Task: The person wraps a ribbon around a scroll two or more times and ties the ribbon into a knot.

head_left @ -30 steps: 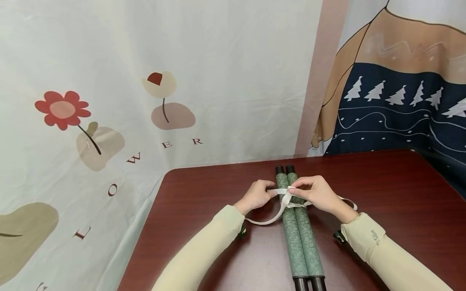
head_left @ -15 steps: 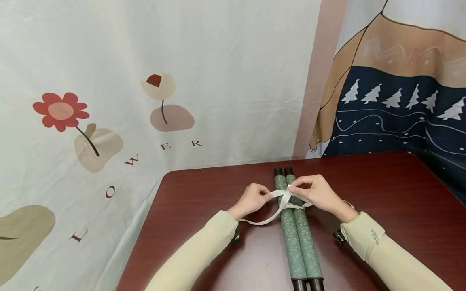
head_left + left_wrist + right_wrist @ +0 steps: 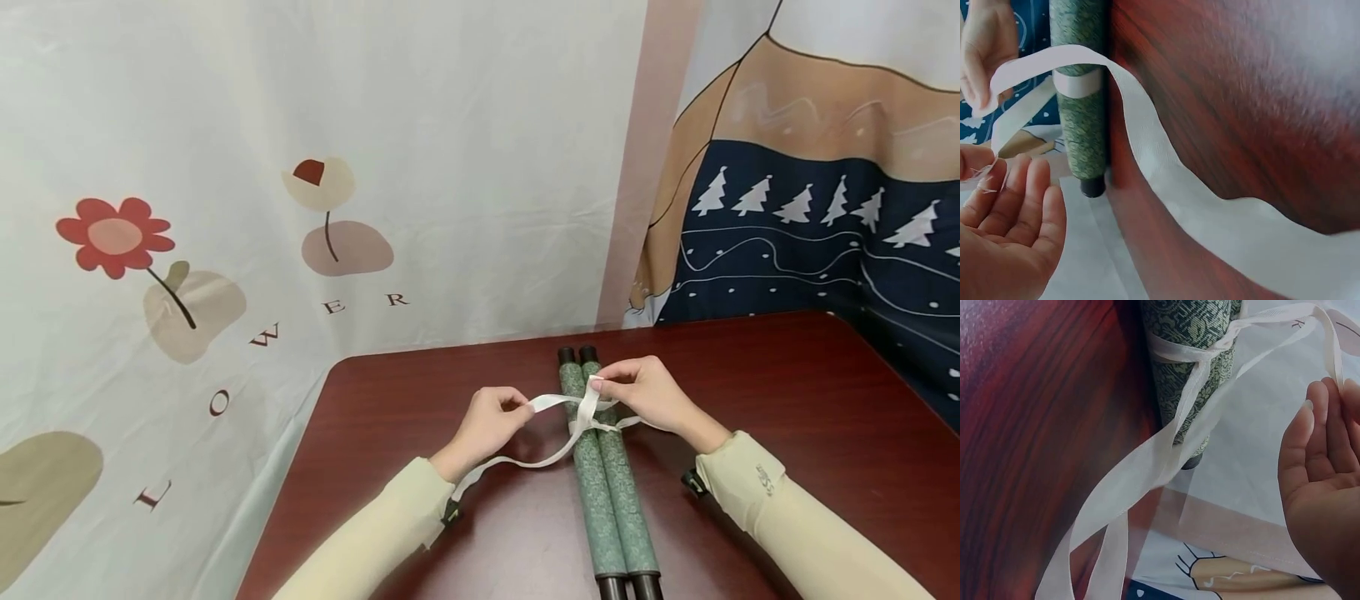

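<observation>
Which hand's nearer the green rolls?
Right. In the head view, the right hand partly overlaps the green rolls, fingertips above the right-hand one; the left hand is off to their left.

My head view crops the green rolls at its bottom edge; I can't trace the white ribbon behind the right grip

The left hand and right hand pinch, forearms angled inward.
</observation>
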The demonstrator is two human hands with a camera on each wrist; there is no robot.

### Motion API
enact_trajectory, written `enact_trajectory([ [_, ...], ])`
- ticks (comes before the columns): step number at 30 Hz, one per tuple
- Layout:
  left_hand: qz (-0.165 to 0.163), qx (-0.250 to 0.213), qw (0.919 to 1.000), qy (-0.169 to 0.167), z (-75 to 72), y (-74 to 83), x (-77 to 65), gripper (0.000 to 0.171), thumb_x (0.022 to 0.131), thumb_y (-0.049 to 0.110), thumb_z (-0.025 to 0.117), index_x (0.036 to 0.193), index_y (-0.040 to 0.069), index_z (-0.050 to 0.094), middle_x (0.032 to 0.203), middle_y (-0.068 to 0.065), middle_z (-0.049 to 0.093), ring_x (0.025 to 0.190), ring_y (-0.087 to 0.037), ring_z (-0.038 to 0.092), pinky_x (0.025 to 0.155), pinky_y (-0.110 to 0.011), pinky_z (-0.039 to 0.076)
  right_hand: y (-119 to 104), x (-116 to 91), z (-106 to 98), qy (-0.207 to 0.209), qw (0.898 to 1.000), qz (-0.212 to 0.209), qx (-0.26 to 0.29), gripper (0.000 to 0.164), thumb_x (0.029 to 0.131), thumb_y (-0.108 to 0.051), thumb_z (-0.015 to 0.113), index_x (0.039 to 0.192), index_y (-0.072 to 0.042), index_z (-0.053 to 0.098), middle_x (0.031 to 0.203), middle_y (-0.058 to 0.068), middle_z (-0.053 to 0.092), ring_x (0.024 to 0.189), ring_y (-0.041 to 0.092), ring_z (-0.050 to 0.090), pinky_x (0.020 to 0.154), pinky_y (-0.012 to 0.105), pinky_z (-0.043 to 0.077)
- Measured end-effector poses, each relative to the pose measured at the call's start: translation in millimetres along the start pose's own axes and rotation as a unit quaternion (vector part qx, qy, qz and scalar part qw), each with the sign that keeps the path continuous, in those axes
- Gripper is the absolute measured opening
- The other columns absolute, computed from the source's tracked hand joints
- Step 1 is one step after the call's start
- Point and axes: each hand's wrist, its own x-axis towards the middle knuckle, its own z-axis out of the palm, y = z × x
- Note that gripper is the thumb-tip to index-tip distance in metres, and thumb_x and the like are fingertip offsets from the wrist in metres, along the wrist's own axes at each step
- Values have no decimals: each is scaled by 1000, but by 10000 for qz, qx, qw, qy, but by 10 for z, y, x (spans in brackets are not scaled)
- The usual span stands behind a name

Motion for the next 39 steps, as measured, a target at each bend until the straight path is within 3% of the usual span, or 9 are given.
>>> enact_trajectory([
  [6, 156, -469, 9988, 7, -44, 104, -166, 9, 78, 9, 63, 71, 8, 69, 60, -10, 62, 51, -10, 51, 47, -22, 38, -249, -18, -3, -16, 9997, -6, 231, 14, 81, -6, 71, 91, 5, 71, 79, 19, 70, 70, 42, 61, 52, 26, 51],
  [13, 532, -888, 9946, 87, -98, 440, -375, 9, 74, -4, 62, 70, 0, 68, 58, -10, 61, 52, -11, 51, 49, -20, 41, -306, -20, 3, -3, 9988, 125, 465, 15, 82, -3, 69, 93, 8, 68, 77, 24, 67, 71, 41, 61, 53, 26, 53],
  [18, 603, -660, 9959, 95, -96, 637, -492, 9, 75, -4, 64, 71, 2, 69, 60, -1, 59, 52, -3, 44, 49, -17, 37, -297, -12, 11, -23, 9989, 102, 459, 15, 83, -3, 68, 94, 8, 68, 78, 25, 67, 72, 42, 61, 54, 28, 54],
  [22, 784, -593, 9951, 71, -6, 677, -545, 7, 74, -1, 65, 71, 4, 70, 64, -3, 64, 49, -8, 51, 45, -15, 42, -317, -1, 16, -41, 9990, 92, 438, 15, 83, -2, 68, 94, 7, 68, 78, 25, 67, 73, 41, 62, 56, 31, 55],
  [25, 1089, -573, 9924, 5, 123, 614, -545, 6, 75, 2, 67, 72, 6, 71, 68, -2, 66, 49, -12, 54, 43, -17, 45, -338, 0, 18, -53, 9992, 119, 373, 14, 83, -3, 69, 93, 7, 69, 78, 24, 67, 73, 40, 62, 56, 33, 55],
  [31, 1446, -446, 9879, -328, 400, 512, -544, 7, 82, 14, 69, 78, 13, 74, 75, 7, 67, 66, 0, 56, 58, -22, 52, -353, -12, 25, -88, 9997, 120, 218, 14, 83, -5, 69, 93, 5, 69, 78, 22, 68, 73, 40, 62, 57, 50, 54],
  [33, 1449, -491, 9873, -434, 450, 568, -566, 8, 83, 14, 68, 80, 11, 74, 78, 5, 68, 70, 3, 55, 63, -20, 51, -348, -15, 31, -100, 9997, 113, 209, 14, 83, -5, 69, 93, 5, 69, 79, 22, 68, 73, 40, 62, 58, 53, 53],
  [39, 1566, -563, 9845, -548, 549, 773, -597, 8, 83, 10, 67, 83, 7, 74, 78, 0, 70, 69, 5, 55, 61, -12, 49, -338, -16, 33, -195, 9996, 17, 223, 14, 84, -6, 68, 93, 5, 69, 82, 21, 69, 74, 38, 63, 60, 57, 53],
])
